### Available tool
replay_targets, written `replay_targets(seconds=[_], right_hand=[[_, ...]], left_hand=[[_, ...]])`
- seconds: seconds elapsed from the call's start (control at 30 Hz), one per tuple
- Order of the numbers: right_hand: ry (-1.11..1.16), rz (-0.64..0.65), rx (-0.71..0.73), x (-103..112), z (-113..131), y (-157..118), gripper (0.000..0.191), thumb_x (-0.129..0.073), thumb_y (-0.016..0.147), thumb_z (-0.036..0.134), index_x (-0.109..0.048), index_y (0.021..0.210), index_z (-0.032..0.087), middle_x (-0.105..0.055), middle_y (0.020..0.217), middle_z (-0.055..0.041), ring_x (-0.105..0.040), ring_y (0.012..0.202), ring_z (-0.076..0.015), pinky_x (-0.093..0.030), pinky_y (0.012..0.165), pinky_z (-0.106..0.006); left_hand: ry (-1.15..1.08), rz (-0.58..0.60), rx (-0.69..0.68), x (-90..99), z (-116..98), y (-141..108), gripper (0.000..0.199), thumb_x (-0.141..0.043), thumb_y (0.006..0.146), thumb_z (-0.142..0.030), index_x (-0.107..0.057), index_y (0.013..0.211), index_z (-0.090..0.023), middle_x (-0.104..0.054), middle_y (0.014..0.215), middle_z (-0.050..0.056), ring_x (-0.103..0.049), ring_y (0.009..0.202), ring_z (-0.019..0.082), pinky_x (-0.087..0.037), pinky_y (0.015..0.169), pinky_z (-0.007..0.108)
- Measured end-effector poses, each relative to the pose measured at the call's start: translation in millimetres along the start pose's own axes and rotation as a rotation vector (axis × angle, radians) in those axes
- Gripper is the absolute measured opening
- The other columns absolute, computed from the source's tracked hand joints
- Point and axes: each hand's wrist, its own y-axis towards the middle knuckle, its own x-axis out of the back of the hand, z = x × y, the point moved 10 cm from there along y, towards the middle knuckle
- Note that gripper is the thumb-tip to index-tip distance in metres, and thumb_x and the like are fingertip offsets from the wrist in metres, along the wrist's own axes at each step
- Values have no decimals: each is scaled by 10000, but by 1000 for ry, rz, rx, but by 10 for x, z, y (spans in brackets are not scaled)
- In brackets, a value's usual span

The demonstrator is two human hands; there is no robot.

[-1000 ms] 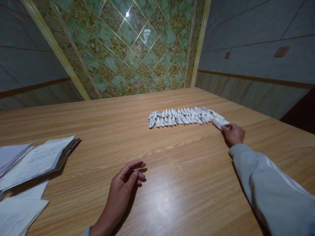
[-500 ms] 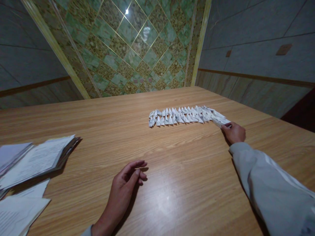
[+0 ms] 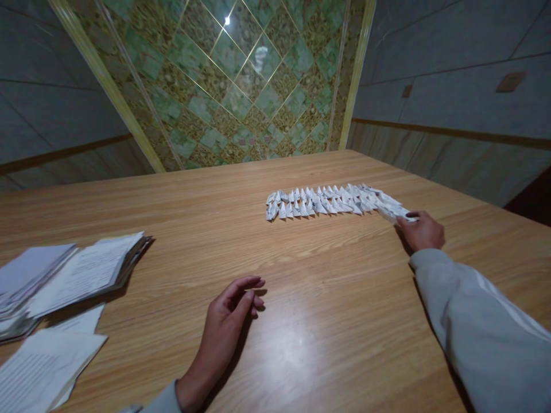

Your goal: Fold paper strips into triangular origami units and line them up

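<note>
Two close rows of folded white paper pieces (image 3: pixel 318 205) with pointed tips, printed in places, lie across the table (image 3: pixel 318 264). At their right end they bend toward me. There my right hand (image 3: pixel 424 231) is closed, thumb and fingers around the end folded paper piece (image 3: pixel 402 215), partly hidden by the fingers. My left hand (image 3: pixel 232 315) hovers at or just above the wood in the near middle, palm inward. Its fingers are loosely bent, the thumb apart from them, with nothing held.
On the left is a stack of printed sheets and booklets (image 3: pixel 86 269), with more loose printed sheets (image 3: pixel 47 367) nearer me. A green and gold tiled wall (image 3: pixel 253 92) rises behind the far table edge, and a grey wall (image 3: pixel 451 86) runs along the right.
The view has turned slightly left, so everything sits further right. My right hand stays at the end of the folded pieces, perhaps slightly further right. My left hand keeps nearly the same pose.
</note>
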Motion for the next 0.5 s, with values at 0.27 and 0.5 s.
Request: replay_targets(seconds=[0.27, 0.5], right_hand=[[288, 24, 112, 256, 601, -404, 282, -563, 867, 411, -675, 1013, 197, -630, 718, -66, -597, 716, -252, -420, 705, -373], [477, 332, 346, 101, 1538, -1448, 318, -595, 802, 458, -713, 940, 197, -663, 643, -14, -656, 630, -203, -468, 617, -291]], left_hand=[[366, 38, -289, -40, -531, -39, 209, -587, 889, -304, -768, 907, -202, -785, 963, 83, -733, 896, 235, -574, 814, 343], [1048, -93, -407, 1085, -1133, 467, 369, -512, 861, -395, -740, 1062, -185, -722, 1231, 108, -667, 1148, 292, -472, 1038, 446]])
